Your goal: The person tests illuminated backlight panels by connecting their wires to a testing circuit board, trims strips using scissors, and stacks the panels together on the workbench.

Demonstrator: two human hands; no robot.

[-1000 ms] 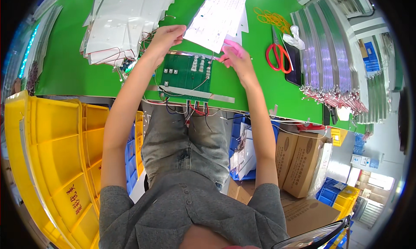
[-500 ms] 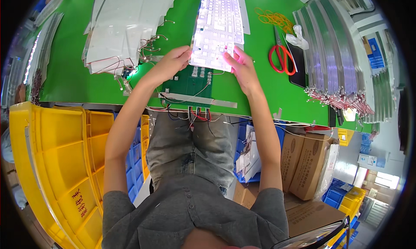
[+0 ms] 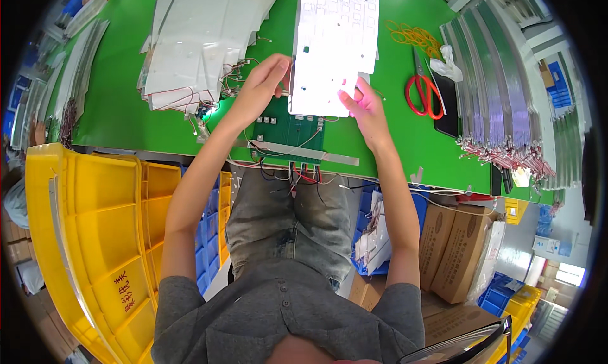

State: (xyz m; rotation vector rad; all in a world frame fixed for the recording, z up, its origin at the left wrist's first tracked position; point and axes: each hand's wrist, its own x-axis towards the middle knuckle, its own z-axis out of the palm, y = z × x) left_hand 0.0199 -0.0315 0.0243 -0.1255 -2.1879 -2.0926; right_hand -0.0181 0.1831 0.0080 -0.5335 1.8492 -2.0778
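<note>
A lit white keyboard backlight panel (image 3: 335, 47), glowing brightly with rows of key-shaped outlines, is raised above the bench. My right hand (image 3: 368, 114) pinches its lower right corner, the thumb on the upper face. Against the panel's left edge, my left hand (image 3: 265, 85) is closed with curled fingers; what its fingertips hold is hidden. Under the panel's near end lies a green circuit board (image 3: 288, 133) with small white connectors. Strips of tape and thin wires cross the board's near side.
Left of the panel is a pile of white sheets (image 3: 190, 41) with wired ends. Red-handled scissors (image 3: 423, 97), yellow rubber bands (image 3: 415, 36) and a dark phone-like slab (image 3: 447, 120) lie right. Beyond stand stacked strips (image 3: 487, 79). Yellow crates (image 3: 95, 218) stand below left.
The panel looks brighter, and its near end appears larger and lower in view. My left fingers have shifted slightly along its left edge. The whole view has moved a little.
</note>
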